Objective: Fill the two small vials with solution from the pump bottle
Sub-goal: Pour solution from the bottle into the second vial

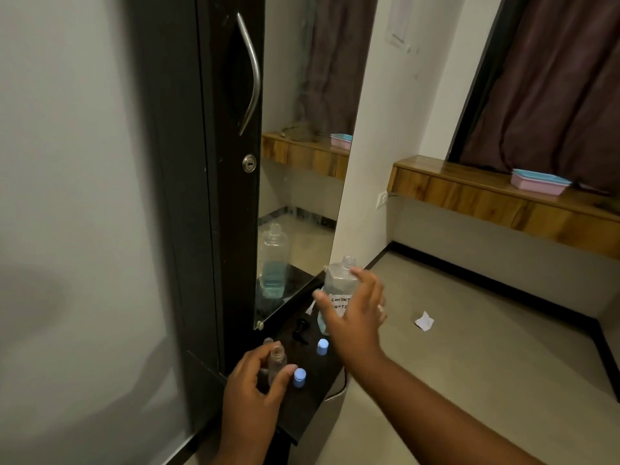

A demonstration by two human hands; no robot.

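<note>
Left hand (255,380): grip closed around one small clear vial (276,362), thumb and fingers pinching its lower body, vial upright, mouth open, no cap on. Looks empty, though hard to be sure through the fingers. A second vial (268,341) sits just behind the held one on the dark counter (302,417); only its top shows.

Right hand (352,313): fingers spread, grip released, nothing held. It sits in front of the big clear bottle (339,280), fingertips at or just off its shoulder; contact can't be confirmed. Bottle stands upright on the counter, neck open with the pump off, white handwritten label partly behind the palm, bluish liquid low in the base.

Black pump head (299,330) lies on the counter left of the right grip, between both hands. Blue cap (322,346) lies just below-left of the right grip. Second blue cap (299,377) sits right beside the left grip's thumb.

Mirror (295,196) behind the counter reflects the bottle. Paper scrap (424,321) lies on the floor, well right of the right grip.
</note>
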